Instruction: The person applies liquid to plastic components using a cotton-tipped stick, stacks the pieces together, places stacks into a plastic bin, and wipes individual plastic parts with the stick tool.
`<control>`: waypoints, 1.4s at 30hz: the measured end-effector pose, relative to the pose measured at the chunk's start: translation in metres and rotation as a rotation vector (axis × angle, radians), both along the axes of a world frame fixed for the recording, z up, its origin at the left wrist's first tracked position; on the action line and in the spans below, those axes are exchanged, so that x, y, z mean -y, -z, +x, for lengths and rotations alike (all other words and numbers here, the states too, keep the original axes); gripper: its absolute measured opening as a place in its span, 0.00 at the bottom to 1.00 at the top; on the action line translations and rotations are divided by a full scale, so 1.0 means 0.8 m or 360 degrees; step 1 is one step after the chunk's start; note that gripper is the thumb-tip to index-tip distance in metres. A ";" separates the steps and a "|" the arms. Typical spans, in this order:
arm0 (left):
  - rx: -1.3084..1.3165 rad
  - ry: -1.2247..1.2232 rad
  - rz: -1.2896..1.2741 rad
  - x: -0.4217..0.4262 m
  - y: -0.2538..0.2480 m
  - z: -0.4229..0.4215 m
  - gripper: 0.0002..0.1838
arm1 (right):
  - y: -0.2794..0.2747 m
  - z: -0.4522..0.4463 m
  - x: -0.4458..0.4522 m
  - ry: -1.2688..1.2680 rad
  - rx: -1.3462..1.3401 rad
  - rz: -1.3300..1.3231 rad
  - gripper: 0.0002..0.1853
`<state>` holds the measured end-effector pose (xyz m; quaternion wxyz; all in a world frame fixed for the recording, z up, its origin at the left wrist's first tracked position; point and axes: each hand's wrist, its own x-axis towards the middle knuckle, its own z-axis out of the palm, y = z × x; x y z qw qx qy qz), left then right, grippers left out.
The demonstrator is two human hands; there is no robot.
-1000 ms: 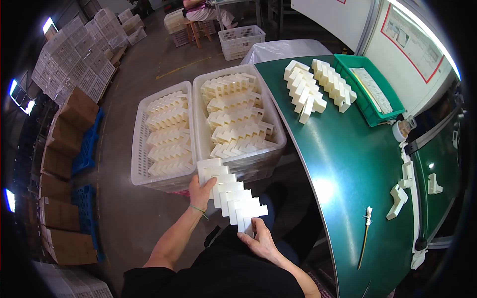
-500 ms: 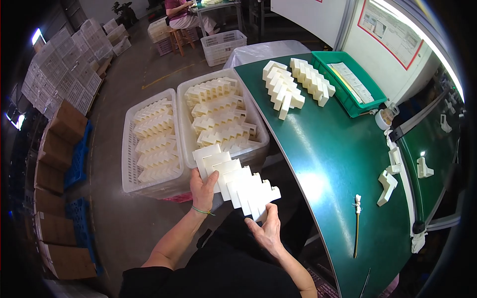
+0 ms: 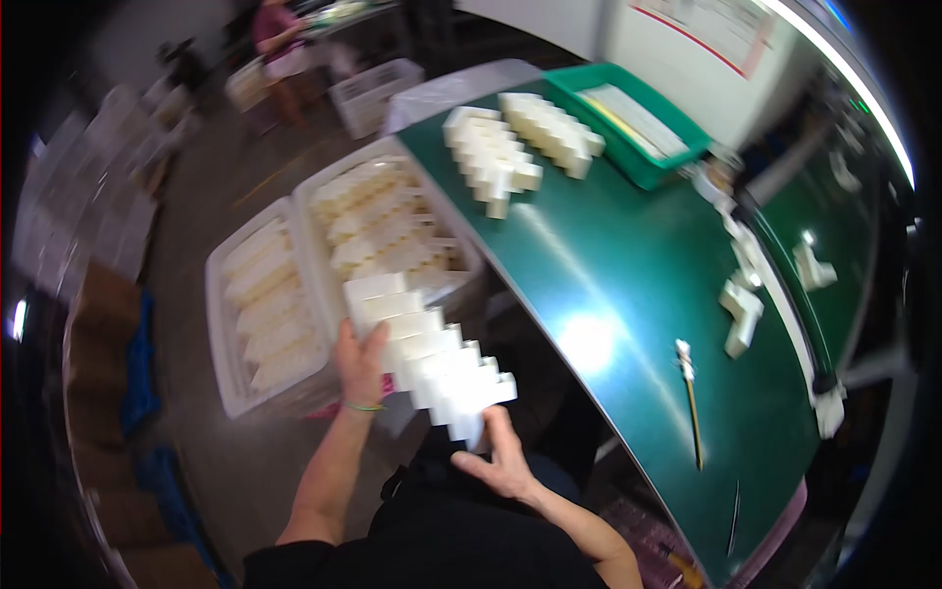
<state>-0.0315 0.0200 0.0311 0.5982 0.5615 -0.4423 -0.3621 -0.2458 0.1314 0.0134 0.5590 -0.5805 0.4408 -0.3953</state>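
A stepped row of several white blocks (image 3: 432, 358) hangs between my two hands, in front of my body. My left hand (image 3: 361, 361), with a green band at the wrist, grips the row's upper left end, thumb on top. At the lower right end my right hand (image 3: 500, 456) holds the last blocks between thumb and fingers. Beyond the row are two white crates, the right one (image 3: 471, 270) and the left one (image 3: 218, 339), both filled with rows of similar blocks. The view is blurred.
On the green table (image 3: 628, 265) lie two rows of white blocks (image 3: 491, 162), a green tray (image 3: 643, 172) with papers, a thin stick (image 3: 694, 422) and some loose white pieces (image 3: 741, 314). A seated person (image 3: 280, 39) is far back. Cardboard boxes (image 3: 98, 393) stand at left.
The view has swung rightward, so the crates and table appear further left. Both hands still hold the block row, which has shifted left in the picture.
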 end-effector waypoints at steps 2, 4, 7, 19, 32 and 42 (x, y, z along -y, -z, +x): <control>0.0115 0.0163 0.0056 0.011 0.006 0.007 0.21 | 0.028 0.003 -0.017 -0.0272 0.0413 0.0220 0.42; 0.0132 0.0296 0.0214 0.016 0.023 0.003 0.22 | 0.040 0.000 -0.029 -0.0454 0.0515 0.0310 0.44; 0.0055 0.0592 0.0247 0.019 0.057 -0.008 0.21 | 0.049 -0.008 -0.037 -0.0726 0.0389 0.0483 0.48; -0.0065 0.1137 0.0531 0.048 0.083 -0.048 0.21 | 0.021 -0.051 -0.093 0.0672 0.0802 0.0348 0.13; 0.0055 0.1424 0.0546 0.049 0.074 -0.105 0.15 | 0.103 -0.291 -0.424 0.3637 -0.1912 0.1048 0.43; 0.0076 0.1268 0.0561 0.033 0.066 -0.094 0.12 | 0.223 -0.405 -0.535 0.2746 -0.2181 0.0938 0.14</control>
